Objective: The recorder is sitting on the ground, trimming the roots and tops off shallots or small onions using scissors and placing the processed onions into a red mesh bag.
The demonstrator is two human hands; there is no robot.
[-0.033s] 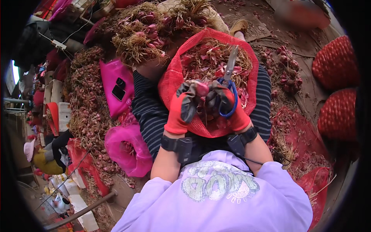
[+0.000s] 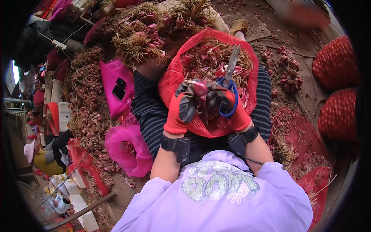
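My left hand (image 2: 183, 104), in a red glove with dark palm and fingers, is closed on a shallot (image 2: 199, 89). Close beside it, my right hand (image 2: 226, 103), gloved alike, grips scissors (image 2: 231, 69) by their blue handles. The blades point away from me, slightly apart. Its fingertips come near the shallot; whether they touch it I cannot tell. Both hands are over a red mesh sack (image 2: 174, 77) between my knees, its mouth rolled wide. Dry roots, stalks and papery skins (image 2: 208, 58) fill the sack.
A heap of shallots (image 2: 87, 104) lies left, bunched shallots (image 2: 147, 31) beyond the sack. A phone (image 2: 118, 92) rests on a pink bag (image 2: 112, 73); a pink mesh bag (image 2: 135, 162) stands nearer. Full red sacks (image 2: 336, 63) stand right. Another person (image 2: 48, 158) is far left.
The shallot has shifted slightly left in my left hand, and a gap shows between it and my right fingers. The scissors have barely moved.
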